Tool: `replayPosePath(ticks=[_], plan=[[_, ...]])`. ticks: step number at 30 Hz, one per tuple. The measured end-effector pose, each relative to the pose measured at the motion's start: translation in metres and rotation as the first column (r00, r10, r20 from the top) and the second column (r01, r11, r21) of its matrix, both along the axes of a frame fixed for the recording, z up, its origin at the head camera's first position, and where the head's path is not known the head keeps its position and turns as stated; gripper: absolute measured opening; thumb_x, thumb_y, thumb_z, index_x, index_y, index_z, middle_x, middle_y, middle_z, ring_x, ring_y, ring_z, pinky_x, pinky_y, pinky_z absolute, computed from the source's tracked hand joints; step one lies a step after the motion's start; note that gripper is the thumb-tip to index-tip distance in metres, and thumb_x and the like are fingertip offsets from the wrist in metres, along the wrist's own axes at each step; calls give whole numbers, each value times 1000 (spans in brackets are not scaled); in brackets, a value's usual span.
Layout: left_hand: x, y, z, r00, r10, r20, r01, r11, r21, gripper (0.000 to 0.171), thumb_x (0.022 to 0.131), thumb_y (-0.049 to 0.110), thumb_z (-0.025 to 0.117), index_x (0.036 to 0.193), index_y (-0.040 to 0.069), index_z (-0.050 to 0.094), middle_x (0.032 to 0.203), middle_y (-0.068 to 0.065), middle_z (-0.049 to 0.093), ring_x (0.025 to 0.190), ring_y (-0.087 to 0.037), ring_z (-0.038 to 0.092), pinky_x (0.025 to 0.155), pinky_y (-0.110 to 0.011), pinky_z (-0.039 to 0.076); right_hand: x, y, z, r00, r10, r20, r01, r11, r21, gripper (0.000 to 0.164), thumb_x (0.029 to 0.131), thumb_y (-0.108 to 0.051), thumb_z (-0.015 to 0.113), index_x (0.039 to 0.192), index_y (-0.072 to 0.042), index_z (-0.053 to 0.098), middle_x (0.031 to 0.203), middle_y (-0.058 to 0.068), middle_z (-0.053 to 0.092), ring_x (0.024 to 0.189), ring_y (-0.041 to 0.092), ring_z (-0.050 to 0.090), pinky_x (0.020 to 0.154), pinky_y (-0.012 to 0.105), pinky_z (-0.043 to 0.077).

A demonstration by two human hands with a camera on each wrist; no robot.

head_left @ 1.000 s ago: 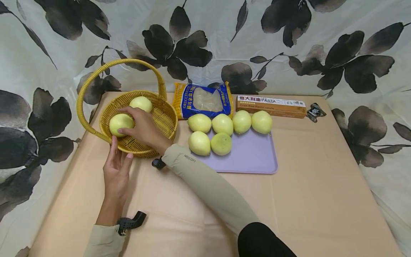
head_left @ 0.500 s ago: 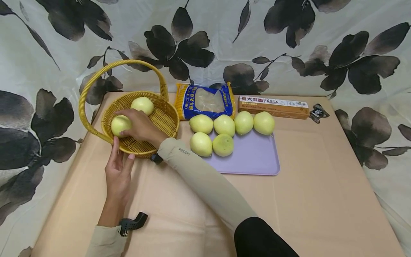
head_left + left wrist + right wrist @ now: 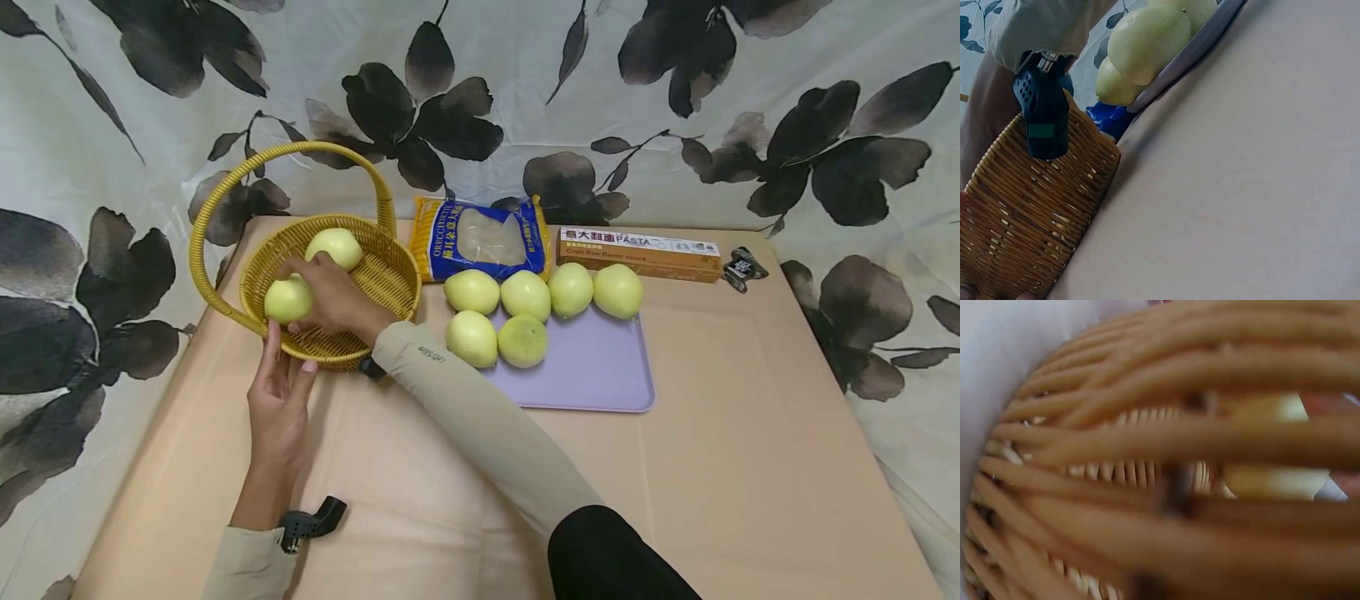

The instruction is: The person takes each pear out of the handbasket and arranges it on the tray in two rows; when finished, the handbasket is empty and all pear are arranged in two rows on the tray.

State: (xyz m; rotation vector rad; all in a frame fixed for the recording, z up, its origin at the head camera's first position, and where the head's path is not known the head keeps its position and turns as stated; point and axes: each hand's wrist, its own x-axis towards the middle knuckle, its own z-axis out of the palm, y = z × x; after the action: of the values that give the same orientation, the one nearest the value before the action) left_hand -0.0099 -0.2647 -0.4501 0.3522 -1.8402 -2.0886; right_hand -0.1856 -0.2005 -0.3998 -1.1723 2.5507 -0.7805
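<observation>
A yellow wicker basket (image 3: pixel 382 279) with a tall hoop handle stands at the table's left. My left hand (image 3: pixel 279 417) rests against its near side, fingers extended up to the rim. My right hand (image 3: pixel 330 296) reaches inside, fingers and thumb curled about the right side of a round, pale yellow-green fruit (image 3: pixel 283 302). A second such fruit (image 3: pixel 333 247) lies farther back in the basket. In the right wrist view, blurred basket wicker (image 3: pixel 1116 444) fills most of the picture and hides the fingers.
Several like fruits (image 3: pixel 471 337) sit on a lilac tray (image 3: pixel 585 375) right of the basket. Behind them lie a blue-and-yellow pasta bag (image 3: pixel 480 237), a brown pasta box (image 3: pixel 637 257) and a small black wrapped packet (image 3: pixel 744 269). A floral cloth (image 3: pixel 525 108) hangs behind.
My right hand's fingers have shifted from over the near fruit's top toward its right side, and more of the fruit shows. The left hand stays at the basket. The view shifts slightly.
</observation>
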Motion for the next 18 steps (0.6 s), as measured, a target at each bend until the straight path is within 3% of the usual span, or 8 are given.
replayPosePath(ticks=[5,13,18], plan=[[0,-1,1,1000,-4,7,4,1000,-11,78,107,3,60,170,30,23,181,11,6,169,-23,6,133,-34,25,0,1,-1,1000,-24,0,24,1000,7,71,85,-40,90,144,-31,51,141,-1,59,125,13,59,103,23,51],[-1,0,-1,1000,8,-12,-8,1000,-4,77,106,2,61,169,29,25,181,8,8,168,-23,8,132,-30,28,2,8,-2,997,1,-74,5,997,80,77,83,-47,91,150,-31,57,138,-9,67,127,10,62,106,23,52],[-1,-2,-1,1000,9,-10,-9,1000,-14,78,106,3,62,170,27,24,181,6,7,168,-23,8,132,-30,29,9,19,2,996,-67,-50,71,995,68,79,80,-49,92,149,-30,58,139,-10,66,126,8,59,107,23,51]])
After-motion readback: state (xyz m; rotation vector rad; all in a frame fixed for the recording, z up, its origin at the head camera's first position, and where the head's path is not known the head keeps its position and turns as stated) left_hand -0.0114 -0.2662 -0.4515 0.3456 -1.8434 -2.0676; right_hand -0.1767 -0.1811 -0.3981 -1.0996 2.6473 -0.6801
